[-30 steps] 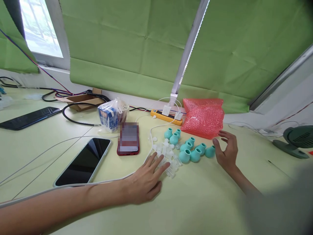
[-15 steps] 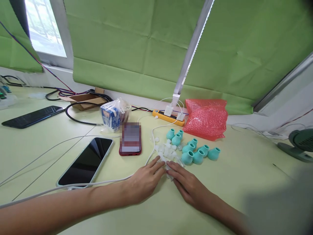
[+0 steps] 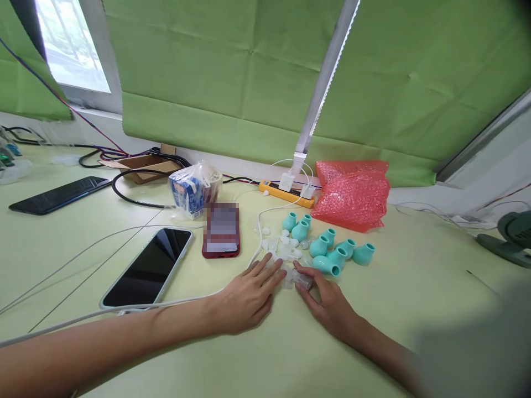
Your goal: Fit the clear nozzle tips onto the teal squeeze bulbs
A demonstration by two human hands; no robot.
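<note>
A heap of small clear plastic pieces [image 3: 284, 249] lies on the pale green table [image 3: 249, 354]. My left hand [image 3: 244, 298] lies flat with its fingers stretched out, fingertips touching the near edge of the heap. My right hand [image 3: 327, 301] rests palm down beside it, fingers spread, with its fingertips on a clear piece [image 3: 302, 279]. Several teal funnel-shaped parts [image 3: 332, 251] stand and lie just beyond my right hand, one tipped on its side close to the fingers.
A red phone [image 3: 221, 231] and a black phone [image 3: 149, 268] lie to the left, with white cables [image 3: 83, 246] across the table. A bagged carton [image 3: 193, 190], an orange power strip [image 3: 286, 192], red bubble wrap [image 3: 352, 193] and a fan [image 3: 512, 237] stand further back.
My right hand came in from the teal parts to the heap beside my left hand, then slid forward onto a clear piece. One teal part now lies on its side.
</note>
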